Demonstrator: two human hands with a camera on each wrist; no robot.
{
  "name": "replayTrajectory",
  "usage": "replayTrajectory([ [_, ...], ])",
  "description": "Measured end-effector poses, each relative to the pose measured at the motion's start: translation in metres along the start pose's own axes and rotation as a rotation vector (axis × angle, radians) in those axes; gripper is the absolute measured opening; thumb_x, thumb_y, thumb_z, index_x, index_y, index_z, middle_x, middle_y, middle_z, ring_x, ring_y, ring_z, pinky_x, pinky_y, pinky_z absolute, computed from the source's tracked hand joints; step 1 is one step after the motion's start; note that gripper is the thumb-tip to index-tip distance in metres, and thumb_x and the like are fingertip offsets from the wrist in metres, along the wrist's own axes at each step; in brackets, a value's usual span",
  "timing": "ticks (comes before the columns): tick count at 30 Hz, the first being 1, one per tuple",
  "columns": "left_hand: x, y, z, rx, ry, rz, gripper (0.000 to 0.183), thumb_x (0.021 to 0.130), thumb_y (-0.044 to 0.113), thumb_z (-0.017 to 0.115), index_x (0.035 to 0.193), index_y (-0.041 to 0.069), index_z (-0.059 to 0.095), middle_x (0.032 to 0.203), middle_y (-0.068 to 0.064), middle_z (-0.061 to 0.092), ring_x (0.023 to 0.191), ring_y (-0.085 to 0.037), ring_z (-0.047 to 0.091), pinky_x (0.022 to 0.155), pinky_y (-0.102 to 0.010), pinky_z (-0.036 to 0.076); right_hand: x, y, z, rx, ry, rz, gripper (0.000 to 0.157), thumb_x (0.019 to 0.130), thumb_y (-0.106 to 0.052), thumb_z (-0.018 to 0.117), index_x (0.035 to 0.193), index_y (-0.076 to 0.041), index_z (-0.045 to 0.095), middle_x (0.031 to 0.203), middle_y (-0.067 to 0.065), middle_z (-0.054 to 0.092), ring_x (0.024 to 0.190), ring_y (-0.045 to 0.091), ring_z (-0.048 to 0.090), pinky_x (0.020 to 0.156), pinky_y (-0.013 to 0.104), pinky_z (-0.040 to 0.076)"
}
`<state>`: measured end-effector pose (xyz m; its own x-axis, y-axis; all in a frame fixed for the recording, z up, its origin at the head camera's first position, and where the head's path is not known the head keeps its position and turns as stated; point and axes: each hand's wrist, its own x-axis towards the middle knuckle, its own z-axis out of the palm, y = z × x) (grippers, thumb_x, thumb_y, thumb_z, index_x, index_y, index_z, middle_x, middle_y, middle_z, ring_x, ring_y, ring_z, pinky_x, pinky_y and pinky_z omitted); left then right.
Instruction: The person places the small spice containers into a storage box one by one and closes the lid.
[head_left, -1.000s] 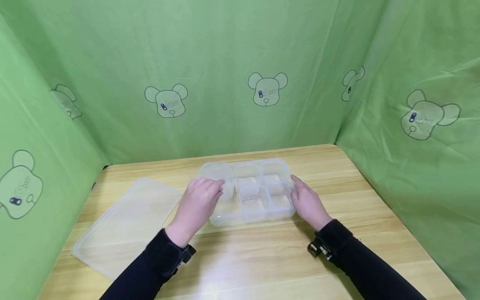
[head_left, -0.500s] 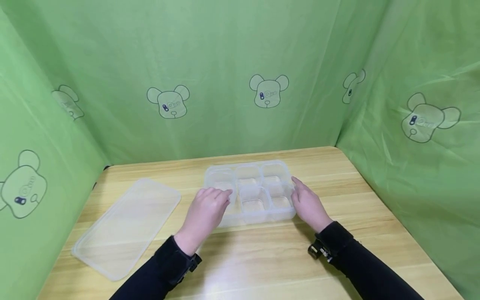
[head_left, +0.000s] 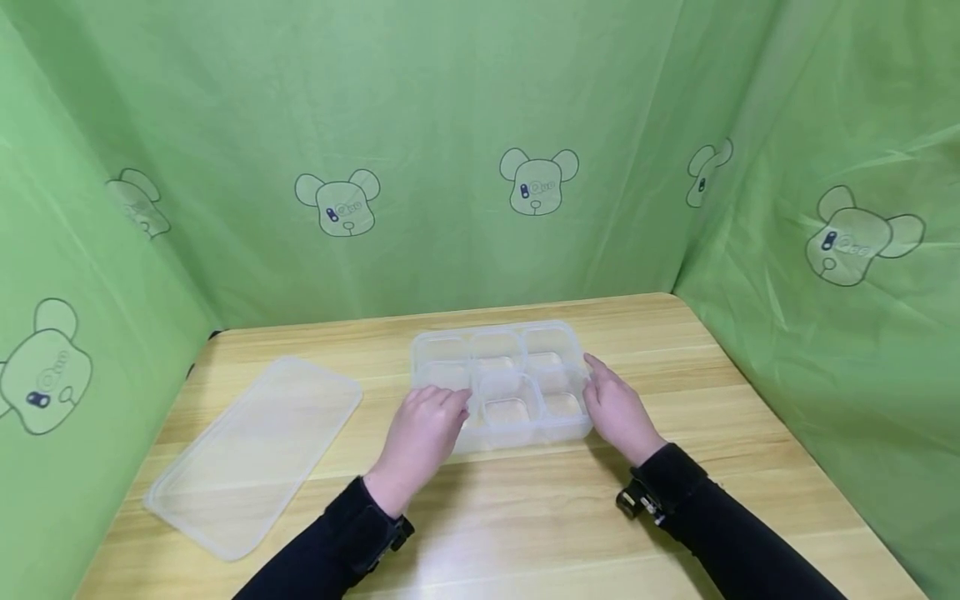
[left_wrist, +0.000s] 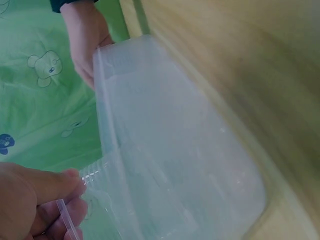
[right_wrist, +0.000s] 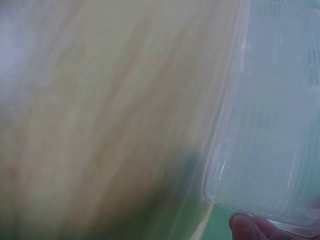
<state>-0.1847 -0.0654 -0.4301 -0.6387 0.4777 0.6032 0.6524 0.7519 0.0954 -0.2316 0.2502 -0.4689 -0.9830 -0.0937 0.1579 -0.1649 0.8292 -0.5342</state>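
And here's the tray (head_left: 517, 436), sitting on the desk right in the middle of the frame, clear bins showing inside. At its lower left corner a small clear bin (head_left: 446, 375) is in hand; the step looks like seating it there beside its neighbours. Best done level: square the walls to the gap, ease the rim down evenly, and let go only once the bin rests flat, since a tilted edge could snag on the next bin.

On that rim, the left hand (head_left: 429, 421) comes in from the lower left, back of the hand up, thumb and fingers closed in a pinch on the thin plastic. Over on the right side of the tray, the right hand (head_left: 618, 408) reaches up from the lower right, fingers rather straight along the end wall; it appears to be steadying, and steady pressure without shoving would serve well. How far its thumb wraps, I can't tell.

Further out, a flat lid (head_left: 258, 454) lies on the desk (head_left: 525, 517) at lower left, and green curtain (head_left: 435, 83) fills the top.
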Motion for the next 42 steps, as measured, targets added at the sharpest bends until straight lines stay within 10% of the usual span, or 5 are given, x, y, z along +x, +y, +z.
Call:
replayTrajectory([
  [20,0.0,0.001,0.011,-0.02,-0.21,-0.054,0.019,0.087,0.009,0.077,0.106,0.006,0.074,0.089,-0.003,0.076,0.077,-0.018,0.069,0.074,-0.035,0.056,0.0,0.0,0.001,-0.009,0.028,-0.016,0.051,0.105,-0.015,0.036,0.151,0.007,0.032,0.148,0.033,0.041,0.13,0.049,0.046,0.106,0.06,0.038],
  [42,0.01,-0.009,0.011,-0.336,-0.397,-0.162,0.022,0.096,0.006,0.065,0.117,0.0,0.071,0.112,-0.011,0.073,0.105,-0.024,0.069,0.091,-0.036,0.054,0.001,0.001,0.0,-0.014,0.016,0.001,0.052,0.105,-0.015,0.036,0.152,0.006,0.03,0.148,0.033,0.041,0.129,0.05,0.046,0.105,0.06,0.038],
])
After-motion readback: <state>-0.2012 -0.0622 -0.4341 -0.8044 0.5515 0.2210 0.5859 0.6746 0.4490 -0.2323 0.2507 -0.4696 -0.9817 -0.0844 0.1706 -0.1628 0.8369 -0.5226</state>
